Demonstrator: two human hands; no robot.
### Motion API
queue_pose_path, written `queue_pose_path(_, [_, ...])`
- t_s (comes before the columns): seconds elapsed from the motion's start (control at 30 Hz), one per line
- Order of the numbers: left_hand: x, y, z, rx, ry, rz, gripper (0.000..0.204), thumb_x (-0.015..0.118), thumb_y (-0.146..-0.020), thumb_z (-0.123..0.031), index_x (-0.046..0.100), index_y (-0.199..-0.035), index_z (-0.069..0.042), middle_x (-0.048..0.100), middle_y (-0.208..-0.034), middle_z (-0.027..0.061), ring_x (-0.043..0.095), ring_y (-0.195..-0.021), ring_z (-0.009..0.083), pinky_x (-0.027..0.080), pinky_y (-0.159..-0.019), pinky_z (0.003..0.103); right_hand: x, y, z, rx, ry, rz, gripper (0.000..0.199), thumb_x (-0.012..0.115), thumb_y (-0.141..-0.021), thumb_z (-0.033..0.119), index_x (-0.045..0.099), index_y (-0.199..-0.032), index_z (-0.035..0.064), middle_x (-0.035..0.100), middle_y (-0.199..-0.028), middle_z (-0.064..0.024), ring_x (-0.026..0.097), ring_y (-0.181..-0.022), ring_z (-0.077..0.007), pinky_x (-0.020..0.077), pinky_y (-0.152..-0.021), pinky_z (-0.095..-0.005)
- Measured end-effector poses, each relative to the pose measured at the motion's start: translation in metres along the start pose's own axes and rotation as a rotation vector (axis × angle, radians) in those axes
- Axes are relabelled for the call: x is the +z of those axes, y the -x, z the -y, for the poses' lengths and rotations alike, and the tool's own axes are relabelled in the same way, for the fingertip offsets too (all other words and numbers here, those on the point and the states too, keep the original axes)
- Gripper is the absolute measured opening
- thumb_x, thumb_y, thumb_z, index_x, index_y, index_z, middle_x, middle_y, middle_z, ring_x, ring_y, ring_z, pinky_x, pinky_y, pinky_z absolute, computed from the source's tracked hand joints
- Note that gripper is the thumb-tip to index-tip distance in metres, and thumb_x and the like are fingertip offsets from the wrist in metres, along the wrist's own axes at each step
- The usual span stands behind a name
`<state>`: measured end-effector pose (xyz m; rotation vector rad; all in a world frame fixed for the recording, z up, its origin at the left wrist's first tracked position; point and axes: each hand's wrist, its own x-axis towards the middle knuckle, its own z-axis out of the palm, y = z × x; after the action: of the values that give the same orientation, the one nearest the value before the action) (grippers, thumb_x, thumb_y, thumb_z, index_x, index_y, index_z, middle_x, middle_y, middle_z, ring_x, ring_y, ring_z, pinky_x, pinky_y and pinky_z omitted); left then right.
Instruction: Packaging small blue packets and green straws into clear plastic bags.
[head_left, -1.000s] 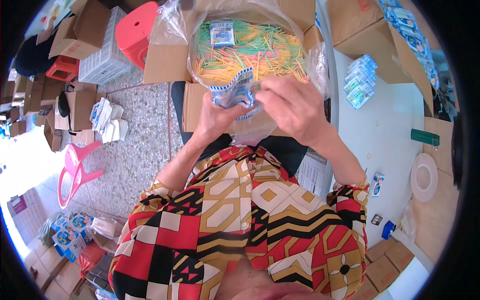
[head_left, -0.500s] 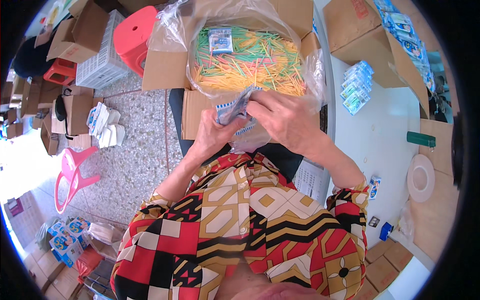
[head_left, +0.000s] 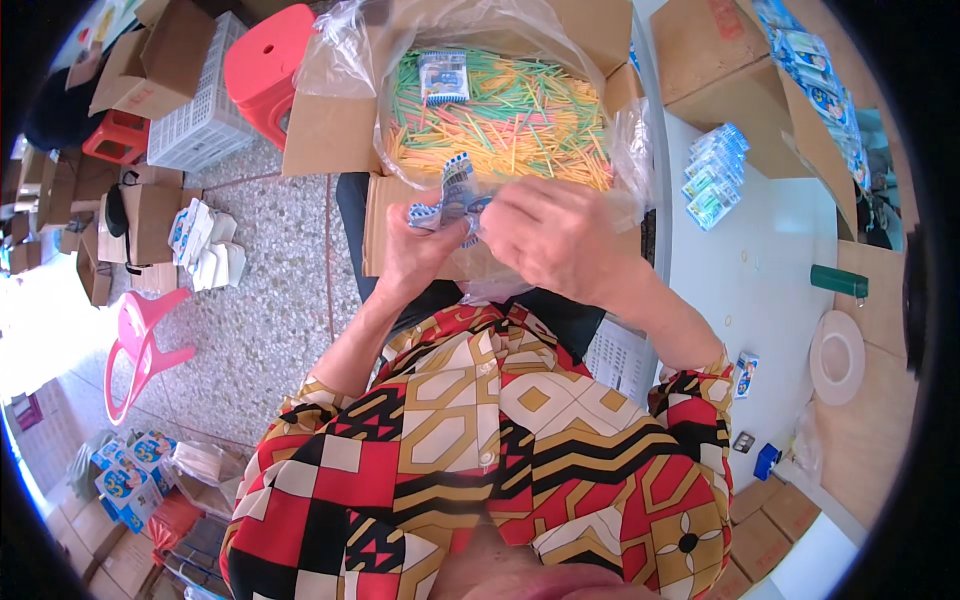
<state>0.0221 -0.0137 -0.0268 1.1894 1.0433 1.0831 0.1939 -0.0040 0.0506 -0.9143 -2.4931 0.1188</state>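
My left hand is closed round a small blue-and-white plastic packet, just in front of the open carton. My right hand is pinched at the packet's right side; its fingertips partly hide what they grip. Beyond both hands, the plastic-lined carton is full of thin sticks in yellow, green and pink. Another packet of the same blue and white lies on top of the sticks. Clear plastic liner hangs over the carton's near side, below my hands.
On the white table to the right are a row of packets, an open carton, a green object and a pale round lid. At left stand a red stool, a white crate and a pink stool.
The packet has turned more upright and shifted left in my left hand. My right hand has moved slightly left and down, its fingers now bunched at the packet's side.
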Motion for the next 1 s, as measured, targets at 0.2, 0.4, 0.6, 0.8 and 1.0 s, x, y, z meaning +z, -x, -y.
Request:
queue_pose_path(0.2, [-0.006, -0.001, -0.003, -0.086, 0.179, -0.090, 0.024, 0.068, -0.074, -0.002, 0.064, -0.098, 0.002, 0.065, -0.087, 0.0021, 0.058, -0.077, 0.0071, 0.048, -0.072, 0.023, 0.004, -0.022, -0.058, 0.521, -0.595, -0.186, 0.010, 0.057, -0.084, 0.009, 0.060, -0.089, 0.0016, 0.060, -0.076, -0.0035, 0.056, -0.069, -0.0095, 0.0475, -0.060, -0.0237])
queue_pose_path(0.4, [-0.016, -0.002, 0.001, -0.093, 0.181, -0.123, 0.033, 0.069, -0.072, 0.001, 0.060, -0.103, 0.003, 0.063, -0.095, 0.0048, 0.059, -0.082, 0.0101, 0.048, -0.076, 0.026, 0.058, 0.008, -0.183, 0.621, -0.259, -0.051, 0.021, 0.057, -0.081, 0.011, 0.058, -0.099, -0.0004, 0.063, -0.083, -0.0075, 0.061, -0.075, -0.0167, 0.0489, -0.070, -0.0290])
queue_pose_path(0.6, [-0.019, -0.001, -0.004, -0.109, 0.149, -0.155, 0.038, 0.067, -0.072, 0.002, 0.055, -0.108, 0.003, 0.062, -0.098, 0.0061, 0.058, -0.087, 0.0118, 0.048, -0.079, 0.028, 0.109, -0.006, -0.213, 0.450, -0.001, 0.074, 0.034, 0.053, -0.077, 0.009, 0.055, -0.110, 0.0028, 0.057, -0.112, -0.0119, 0.054, -0.102, -0.0302, 0.0439, -0.086, -0.0375])
queue_pose_path(0.8, [-0.018, 0.000, -0.008, -0.165, 0.081, -0.180, 0.035, 0.068, -0.072, 0.001, 0.056, -0.105, 0.003, 0.062, -0.095, 0.0058, 0.058, -0.086, 0.0112, 0.049, -0.077, 0.028, 0.148, -0.028, -0.220, 0.461, 0.056, 0.038, 0.039, 0.047, -0.077, 0.005, 0.049, -0.116, 0.0029, 0.053, -0.116, -0.0143, 0.053, -0.104, -0.0328, 0.0445, -0.086, -0.0417])
queue_pose_path(1.0, [-0.017, 0.002, -0.007, -0.189, 0.094, -0.193, 0.035, 0.068, -0.071, 0.001, 0.057, -0.105, 0.003, 0.062, -0.094, 0.0054, 0.058, -0.084, 0.0109, 0.049, -0.076, 0.027, 0.153, -0.046, -0.219, 0.590, 0.094, 0.148, 0.037, 0.052, -0.078, 0.008, 0.050, -0.115, 0.0039, 0.048, -0.122, -0.0165, 0.053, -0.102, -0.0368, 0.0448, -0.084, -0.0449])
